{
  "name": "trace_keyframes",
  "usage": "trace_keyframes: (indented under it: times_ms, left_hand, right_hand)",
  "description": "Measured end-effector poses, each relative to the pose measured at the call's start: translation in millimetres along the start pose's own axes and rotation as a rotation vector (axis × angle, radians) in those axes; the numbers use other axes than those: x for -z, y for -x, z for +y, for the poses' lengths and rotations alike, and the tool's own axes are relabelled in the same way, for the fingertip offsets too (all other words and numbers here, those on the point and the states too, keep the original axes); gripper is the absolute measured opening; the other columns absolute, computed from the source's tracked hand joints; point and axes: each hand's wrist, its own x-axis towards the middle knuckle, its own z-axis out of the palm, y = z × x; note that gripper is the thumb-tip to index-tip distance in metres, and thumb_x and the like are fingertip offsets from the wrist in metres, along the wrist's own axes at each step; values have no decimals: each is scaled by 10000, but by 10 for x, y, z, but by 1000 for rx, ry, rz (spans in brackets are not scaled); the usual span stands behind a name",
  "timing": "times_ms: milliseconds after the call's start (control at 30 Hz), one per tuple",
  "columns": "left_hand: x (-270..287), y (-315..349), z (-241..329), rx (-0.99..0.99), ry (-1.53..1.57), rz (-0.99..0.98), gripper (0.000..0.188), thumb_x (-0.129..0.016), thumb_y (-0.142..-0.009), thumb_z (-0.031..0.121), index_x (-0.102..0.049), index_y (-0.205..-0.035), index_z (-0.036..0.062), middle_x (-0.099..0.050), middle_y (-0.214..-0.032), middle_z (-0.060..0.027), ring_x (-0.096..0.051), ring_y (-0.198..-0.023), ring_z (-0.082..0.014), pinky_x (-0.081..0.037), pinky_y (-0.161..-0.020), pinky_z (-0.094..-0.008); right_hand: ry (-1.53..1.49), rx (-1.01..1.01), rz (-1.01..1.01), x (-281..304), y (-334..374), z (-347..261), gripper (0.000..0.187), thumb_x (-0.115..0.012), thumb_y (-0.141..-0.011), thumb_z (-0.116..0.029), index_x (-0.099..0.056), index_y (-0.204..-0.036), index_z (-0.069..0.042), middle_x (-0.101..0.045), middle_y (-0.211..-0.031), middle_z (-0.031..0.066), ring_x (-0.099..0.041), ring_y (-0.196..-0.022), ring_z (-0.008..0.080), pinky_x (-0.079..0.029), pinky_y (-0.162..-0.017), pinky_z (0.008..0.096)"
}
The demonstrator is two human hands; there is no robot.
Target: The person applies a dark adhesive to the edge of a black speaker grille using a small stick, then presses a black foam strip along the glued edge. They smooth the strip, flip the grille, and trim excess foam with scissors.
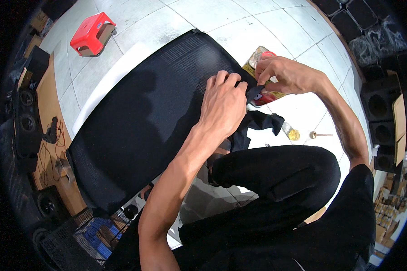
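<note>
A large black cloth-covered grille panel (135, 113) lies tilted in front of me, with a perforated pattern showing through the fabric. My left hand (224, 101) presses on it near its right edge, closed with the fingers curled down; the thumb is hidden. Just beyond that edge, my right hand (289, 77) is closed in a pinch on the black cloth edge (255, 93). Behind the right hand stands a red and yellow tin (257, 55), partly covered by my fingers. Loose black cloth (263, 121) hangs in folds below the hands, near my knee.
On the tiled floor to the right lie a small yellow-ended clear container (294, 134) and a thin-handled tool with a round head (320, 134). A red stool (92, 34) stands far left. Speaker boxes (380, 106) line the right side, and more speakers (27, 110) the left.
</note>
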Motion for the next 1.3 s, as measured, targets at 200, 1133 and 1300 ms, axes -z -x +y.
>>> trace_keyframes:
  times_ms: [200, 1133, 1300]
  left_hand:
    - [16, -8, -9, -43, -26, -46, 281, -584, -927, 114, -703, -1155, 0, -578, -1198, -137, -489, -1147, -275, -390, -1025, -429]
    - [8, 175, 293, 64, -80, 1, 481, -648, -928, 311, -626, -1231, -62, -555, -1193, -238, -463, -1199, -355, -329, -1092, -542]
    - [-23, 329, 415, 60, -19, 75, 416, -703, -876, 220, -639, -1161, -76, -594, -1172, -208, -509, -1151, -353, -354, -1073, -529]
  right_hand:
    - [34, 36, 96, -25, 40, -32, 169, -745, -801, -82, -765, -953, -12, -673, -1049, 156, -644, -1043, 280, -543, -922, 420]
    - [139, -68, 428, -285, -403, 34, 619, -717, -841, -263, -496, -1373, -36, -503, -1382, 178, -521, -1265, 350, -457, -1080, 506]
    - [158, -109, 401, -375, -423, -62, 802, -707, -763, -138, -349, -1472, -24, -451, -1425, 222, -474, -1312, 376, -392, -1138, 509]
